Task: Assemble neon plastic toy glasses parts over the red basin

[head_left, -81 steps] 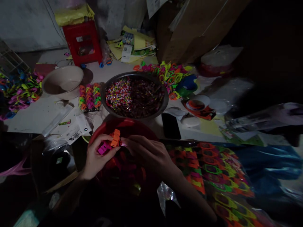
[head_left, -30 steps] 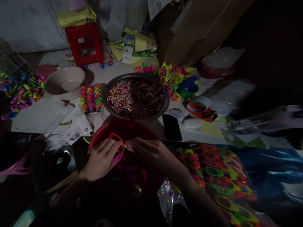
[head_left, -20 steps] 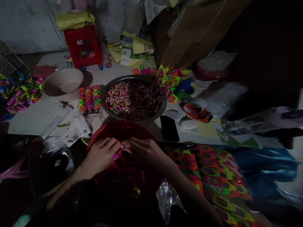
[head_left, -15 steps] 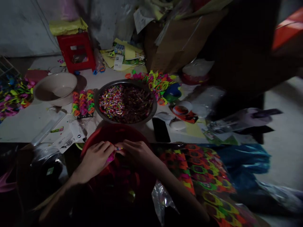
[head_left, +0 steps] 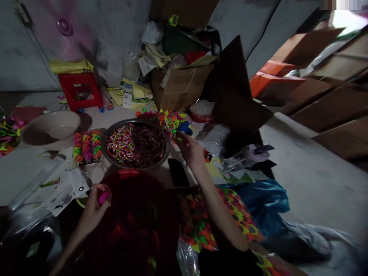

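Lower left, our left hand [head_left: 93, 209] clamps its fingers on a pink piece [head_left: 102, 197] at the red basin's [head_left: 126, 175] edge. Mid-frame, our right hand [head_left: 190, 150] reaches the neon pile [head_left: 172, 120] beside the metal bowl [head_left: 135, 167]. Whether its fingers are closed we cannot tell. We'd judge it best to pinch one piece, not a tangle.

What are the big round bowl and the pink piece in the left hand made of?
The round bowl looks like metal: grey, with a dull sheen on its rim. The pink piece in the left hand looks like plastic, neon-bright and smooth; dim light leaves that open.
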